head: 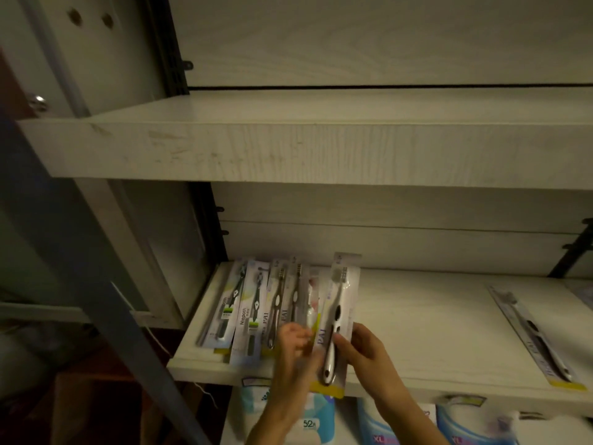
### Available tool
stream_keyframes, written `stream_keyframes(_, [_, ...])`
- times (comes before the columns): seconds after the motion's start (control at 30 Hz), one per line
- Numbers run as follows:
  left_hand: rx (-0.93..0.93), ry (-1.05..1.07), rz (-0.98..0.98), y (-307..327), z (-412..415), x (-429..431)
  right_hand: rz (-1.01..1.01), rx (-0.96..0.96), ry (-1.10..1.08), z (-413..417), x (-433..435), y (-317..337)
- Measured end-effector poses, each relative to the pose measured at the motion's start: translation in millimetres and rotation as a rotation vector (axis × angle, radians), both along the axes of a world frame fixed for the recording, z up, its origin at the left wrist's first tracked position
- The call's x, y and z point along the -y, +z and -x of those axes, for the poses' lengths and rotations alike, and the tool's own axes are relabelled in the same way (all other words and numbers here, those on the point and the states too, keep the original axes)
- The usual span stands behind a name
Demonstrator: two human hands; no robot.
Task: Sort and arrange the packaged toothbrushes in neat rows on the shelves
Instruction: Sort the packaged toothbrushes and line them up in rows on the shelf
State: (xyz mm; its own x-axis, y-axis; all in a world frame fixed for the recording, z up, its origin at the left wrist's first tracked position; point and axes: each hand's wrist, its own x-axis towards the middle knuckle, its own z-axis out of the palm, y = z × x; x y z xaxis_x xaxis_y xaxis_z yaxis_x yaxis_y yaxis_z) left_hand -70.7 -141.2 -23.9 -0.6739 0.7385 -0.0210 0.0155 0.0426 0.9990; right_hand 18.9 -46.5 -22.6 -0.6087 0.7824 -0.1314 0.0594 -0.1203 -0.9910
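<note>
Head view, dim light. White wood-grain shelving unit; two shelf boards counted in frame, upper shelf and lower shelf.

Lower shelf, left end: a row of packaged toothbrushes lying flat, side by side and partly overlapping, heads toward the back wall. Count of packs lying there: four clearly visible (two with dark brushes marked "Niepoth", two marked "PAI"); a further pack seems to lie under the held one, not clear enough to count.

Held pack: one, white brush on a yellow-edged card marked "PAI", at the right end of the row, its lower end overhanging the shelf's front edge. Right hand grips its right edge, thumb on the front face. Left hand is motion-blurred at the pack's left edge, fingers curled; whether it grips the pack cannot be told.

Lower shelf, right end: one separate pack, lying diagonally, well apart from the row.

Beneath the lower shelf: soft blue-and-white bagged goods, at least three bags, one marked "52", two marked "XL".
</note>
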Motion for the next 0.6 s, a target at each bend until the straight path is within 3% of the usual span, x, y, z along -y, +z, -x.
stream_keyframes(0.03, [0.02,0.096,-0.014,-3.5,11.1,-1.7,0.012,0.004,0.01,-2.3,-1.4,-1.3])
stream_keyframes(0.1, [-0.179,0.246,0.135,-15.2,39.4,-11.5,0.009,0.013,0.036,-5.9,-1.7,-1.1])
stream_keyframes(0.17, [-0.452,0.252,0.419,-24.1,61.8,-26.1,0.009,-0.006,0.037,-8.3,-0.7,0.1])
stream_keyframes(0.23, [-0.609,0.184,0.643,-30.1,72.1,-39.5,0.003,-0.018,0.054,-11.5,1.2,2.5])
stream_keyframes(0.3, [-0.658,0.112,0.773,-31.2,73.7,-46.4,-0.009,-0.027,0.089,-16.0,2.5,5.1])
stream_keyframes(0.6, [-0.582,0.081,0.892,-21.4,78.2,-57.6,0.002,-0.067,0.105,-27.2,2.9,6.0])
